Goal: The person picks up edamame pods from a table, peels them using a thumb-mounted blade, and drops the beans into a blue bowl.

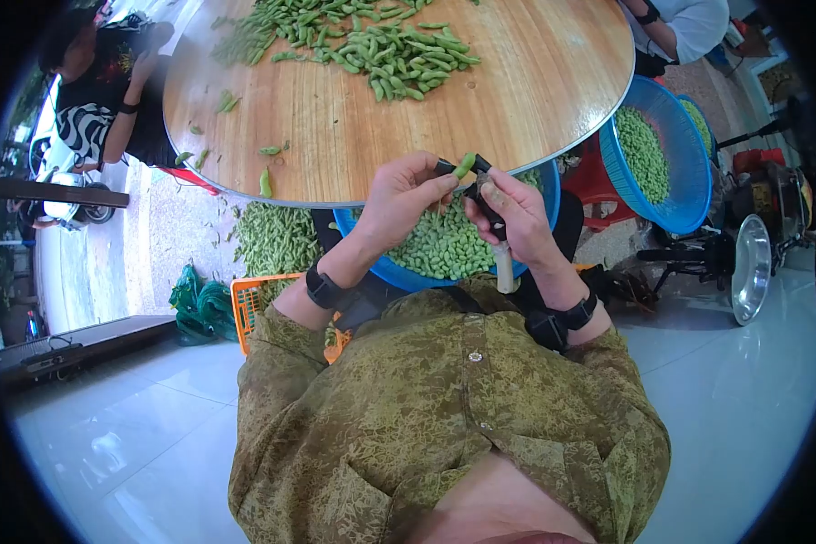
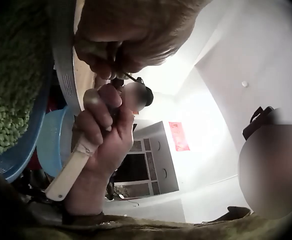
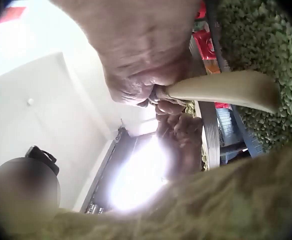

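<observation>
In the head view, my left hand [image 1: 406, 198] is at the table's near edge, thumb and forefinger pinched together at one end of a green soybean pod [image 1: 464, 166]. The pod's other end meets the dark-covered fingertips of my right hand [image 1: 515, 213]. My right fingers are wrapped round a tool with a pale, riveted handle [image 2: 68, 175], its working end hidden by the hand. That handle also juts past the palm in the right wrist view. Under both hands stands a blue basin [image 1: 346, 220] of shelled green beans [image 1: 440, 247].
A heap of pods [image 1: 399, 59] lies on the round wooden table [image 1: 517, 109]. More pods [image 1: 276, 238] lie beyond an orange crate [image 1: 242, 304]. At right stand a blue basket [image 1: 689, 213] of beans and a metal bowl [image 1: 751, 270]. Other people sit across the table.
</observation>
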{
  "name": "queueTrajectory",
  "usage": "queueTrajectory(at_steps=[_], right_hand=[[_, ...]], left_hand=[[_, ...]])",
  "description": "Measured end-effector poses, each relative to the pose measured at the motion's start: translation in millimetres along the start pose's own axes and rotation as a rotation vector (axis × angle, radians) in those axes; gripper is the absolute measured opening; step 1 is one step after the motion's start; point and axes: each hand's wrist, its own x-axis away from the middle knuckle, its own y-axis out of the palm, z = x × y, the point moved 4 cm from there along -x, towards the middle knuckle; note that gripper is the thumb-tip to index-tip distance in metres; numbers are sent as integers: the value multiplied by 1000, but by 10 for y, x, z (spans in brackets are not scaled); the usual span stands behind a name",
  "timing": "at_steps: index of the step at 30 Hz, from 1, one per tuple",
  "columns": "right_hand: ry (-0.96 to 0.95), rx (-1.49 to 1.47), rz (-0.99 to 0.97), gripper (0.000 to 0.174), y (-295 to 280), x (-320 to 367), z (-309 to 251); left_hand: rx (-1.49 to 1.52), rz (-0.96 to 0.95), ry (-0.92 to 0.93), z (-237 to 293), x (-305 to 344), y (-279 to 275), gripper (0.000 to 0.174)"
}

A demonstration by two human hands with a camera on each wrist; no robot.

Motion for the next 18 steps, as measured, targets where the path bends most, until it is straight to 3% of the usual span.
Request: queueTrajectory(at_steps=[10,13,18], right_hand=[[70,-281,-138,38,26,6,56],[72,-214,-104,37,41,26,13],[57,-265,-20,35,45,12,78]], left_hand=[[78,-39,-26,-79,18,9,10],[120,-52,34,-93,21,39,10],[-65,22,141,-111,50,33,9]])
